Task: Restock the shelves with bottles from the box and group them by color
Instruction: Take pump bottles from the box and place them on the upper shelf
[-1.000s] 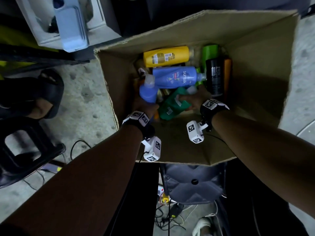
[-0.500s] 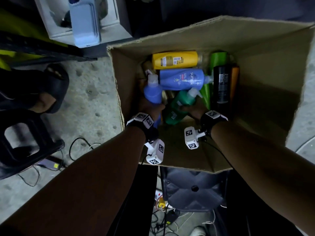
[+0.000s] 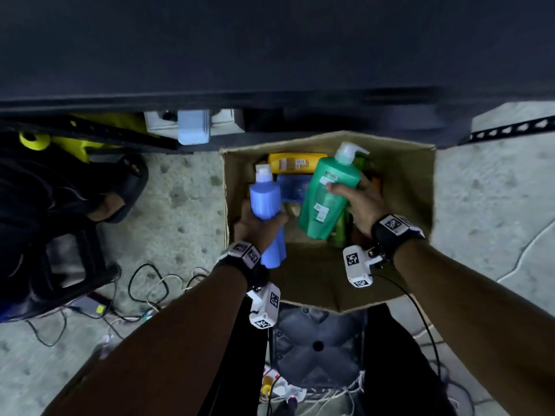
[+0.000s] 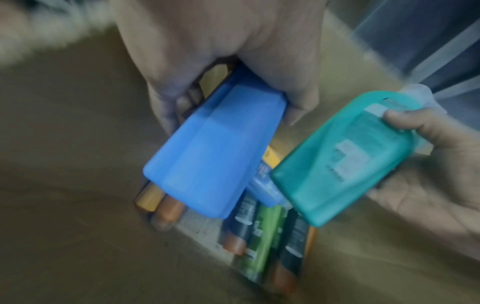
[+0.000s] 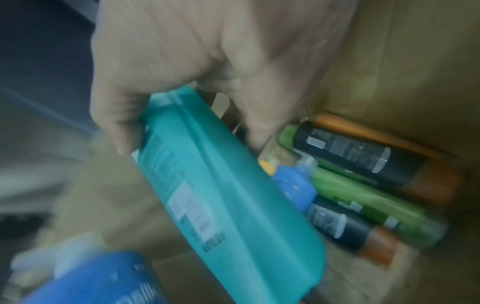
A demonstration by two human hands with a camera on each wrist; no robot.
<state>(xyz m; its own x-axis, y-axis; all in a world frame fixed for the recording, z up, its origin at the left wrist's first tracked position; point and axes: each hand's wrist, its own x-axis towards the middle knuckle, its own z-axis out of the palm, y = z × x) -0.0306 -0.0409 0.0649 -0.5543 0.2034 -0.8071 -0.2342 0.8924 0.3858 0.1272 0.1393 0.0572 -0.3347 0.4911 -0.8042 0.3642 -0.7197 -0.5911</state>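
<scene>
Your left hand (image 3: 255, 226) grips the blue bottle (image 3: 267, 211) and your right hand (image 3: 360, 205) grips the green pump bottle (image 3: 327, 193); both, down among the stock a second ago, are now raised above the box (image 3: 402, 187). The pick is complete, so each goes to its colour group on the shelves; yellow, blue, green and black bottles remain inside.

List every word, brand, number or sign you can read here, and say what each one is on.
"silk": apparently a word's ending, blurred, on the blue bottle gripped by the left hand.
Green bottle gripped by the right hand: white labels, too blurred to read.
Yellow bottle in the box: label too small to read.
Black bottle: white print, blurred.
Wrist markers: code squares, no words.
</scene>
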